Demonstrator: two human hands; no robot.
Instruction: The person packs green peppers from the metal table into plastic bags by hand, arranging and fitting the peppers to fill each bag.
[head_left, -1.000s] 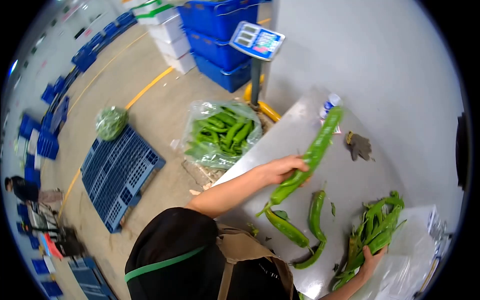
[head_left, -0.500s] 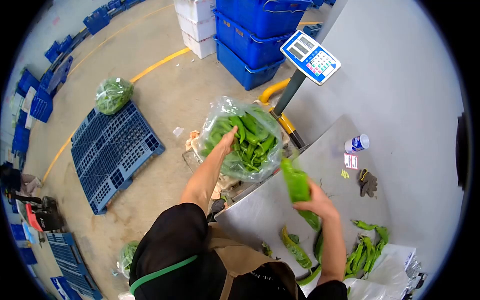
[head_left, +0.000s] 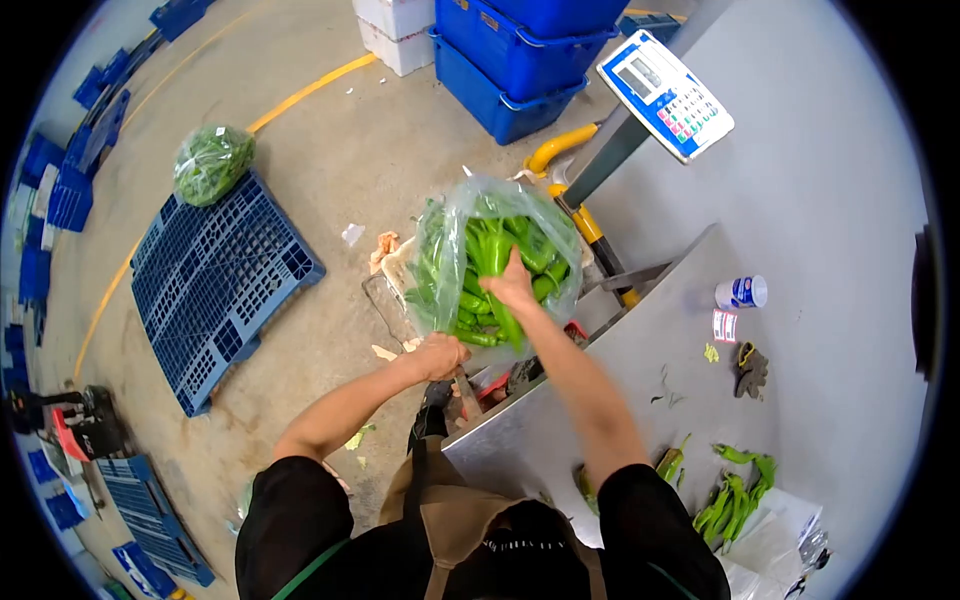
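Note:
A clear plastic bag (head_left: pixel 455 262) full of long green peppers (head_left: pixel 483 312) stands by the near end of the metal table. At its near left edge my left hand (head_left: pixel 440 355) is closed on the plastic. My right hand (head_left: pixel 512 283) reaches into the bag's mouth, its fingers wrapped round a few green peppers (head_left: pixel 494 250). Other green peppers (head_left: pixel 738 500) lie in a pile on the table to the right. One more pepper (head_left: pixel 674 460) shows close to my right arm, which hides part of the table.
The metal table (head_left: pixel 640 370) bears a glove (head_left: pixel 750 371), a white-and-blue tub (head_left: pixel 741 292) and a label (head_left: pixel 724 326). A scale display (head_left: pixel 665 95) rises behind the bag. Blue crates (head_left: pixel 515 75) are stacked beyond. On the left, a blue pallet (head_left: pixel 225 290) carries another filled bag (head_left: pixel 214 165).
My right hand has moved from over the table into the bag with peppers. My left hand has come out from the bag's contents to its near edge. The view has shifted slightly.

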